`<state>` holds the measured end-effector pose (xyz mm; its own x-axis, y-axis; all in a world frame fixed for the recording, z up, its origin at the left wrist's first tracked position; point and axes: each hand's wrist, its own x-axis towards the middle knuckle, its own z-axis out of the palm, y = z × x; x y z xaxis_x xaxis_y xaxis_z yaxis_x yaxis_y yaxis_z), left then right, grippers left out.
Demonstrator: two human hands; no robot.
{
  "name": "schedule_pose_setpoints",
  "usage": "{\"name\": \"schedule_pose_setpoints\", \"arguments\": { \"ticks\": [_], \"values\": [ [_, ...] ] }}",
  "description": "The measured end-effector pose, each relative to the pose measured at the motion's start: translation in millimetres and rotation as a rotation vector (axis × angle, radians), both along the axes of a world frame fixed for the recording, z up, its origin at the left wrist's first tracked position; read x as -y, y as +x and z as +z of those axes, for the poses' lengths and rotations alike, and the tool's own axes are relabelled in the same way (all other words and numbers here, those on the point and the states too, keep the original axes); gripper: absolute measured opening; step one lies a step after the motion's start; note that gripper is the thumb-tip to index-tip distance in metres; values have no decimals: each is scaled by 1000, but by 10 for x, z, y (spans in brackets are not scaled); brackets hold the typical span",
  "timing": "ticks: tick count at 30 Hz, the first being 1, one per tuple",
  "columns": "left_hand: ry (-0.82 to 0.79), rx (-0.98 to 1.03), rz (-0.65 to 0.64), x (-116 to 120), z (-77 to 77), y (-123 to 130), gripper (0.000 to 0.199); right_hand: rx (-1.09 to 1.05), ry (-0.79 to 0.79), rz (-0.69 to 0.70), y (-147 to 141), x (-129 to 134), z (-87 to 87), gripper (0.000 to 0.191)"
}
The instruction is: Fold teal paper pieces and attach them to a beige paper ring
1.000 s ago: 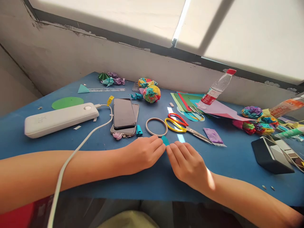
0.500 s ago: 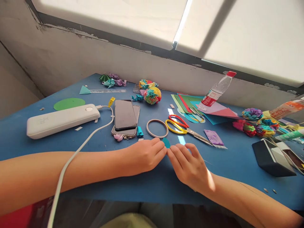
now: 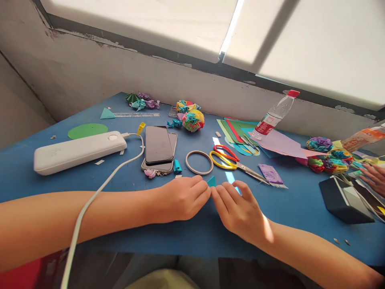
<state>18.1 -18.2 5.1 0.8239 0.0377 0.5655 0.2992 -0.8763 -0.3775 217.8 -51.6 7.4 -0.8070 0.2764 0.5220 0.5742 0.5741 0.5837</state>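
Between my two hands a small teal paper piece (image 3: 211, 182) sticks up, pinched at its lower edge. My left hand (image 3: 188, 197) is closed on it from the left, fingertips pressed together. From the right, my right hand (image 3: 237, 204) has its fingers curled and their tips meeting those of my left hand at the paper. A tape ring (image 3: 187, 162) lies just beyond, beside scissors (image 3: 237, 164) with red and yellow handles. The lower part of the paper is hidden by my fingers.
A white power bank (image 3: 80, 153) with a cable crossing my left forearm and a phone (image 3: 158, 145) lie left. Paper sheets (image 3: 278, 144), a bottle (image 3: 275, 114), a black box (image 3: 344, 200) and another person's hand (image 3: 374, 178) are right. Paper flowers (image 3: 193, 121) stand behind.
The teal paper has changed from a rounded shape to a more pointed one between my fingers. Another person's hand has appeared at the right edge, and the pink and lilac sheets have shifted right.
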Motion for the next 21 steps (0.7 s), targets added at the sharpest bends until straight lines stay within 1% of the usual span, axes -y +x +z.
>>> {"name": "schedule_pose_setpoints", "arguments": {
  "ticks": [3, 7, 13, 15, 17, 19, 21],
  "values": [
    [3, -7, 28, -10, -18, 10, 23, -23, -11, 9, 4, -8, -9, 13],
    [-8, -13, 31, -11, -33, 21, 21, -25, -15, 14, -1, -6, -17, 15],
    [44, -29, 39, 2, -12, 23, 19, -25, -16, 31, -7, -10, 2, 15],
    [58, 1, 59, 3, -7, 30, 19, -40, -64, 24, -6, -41, 4, 15],
    [49, 36, 100, 4, -10, 40, 21, -67, -175, 13, 0, -92, -6, 21],
    [5, 53, 152, 8, -17, 49, 24, -102, -301, 19, 14, -158, -24, 28],
    [-45, 59, 193, 18, -18, 51, 28, -124, -341, 52, 35, -220, -36, 29]
  ]
}}
